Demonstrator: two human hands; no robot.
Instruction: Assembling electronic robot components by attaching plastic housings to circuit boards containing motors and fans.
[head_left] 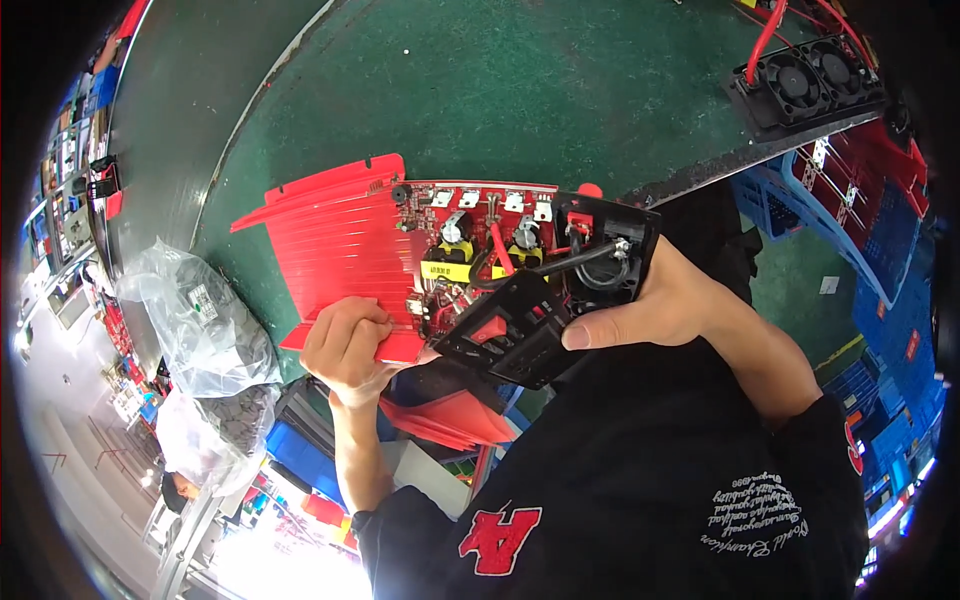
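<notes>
Black sweatshirt (640, 450) near, worktop (560, 90) far.
Left grip (346, 345) clasps red housing (340, 250), right grip (668, 302) black end panels (535, 355); we judge this steadies the circuit board (440, 222) between.

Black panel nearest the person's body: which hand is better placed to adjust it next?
Probably the right hand: its thumb lies against the black panel. The left hand is farther off, gripping the red case.

The black top (620, 450) bears a red patch (513, 545).
</notes>
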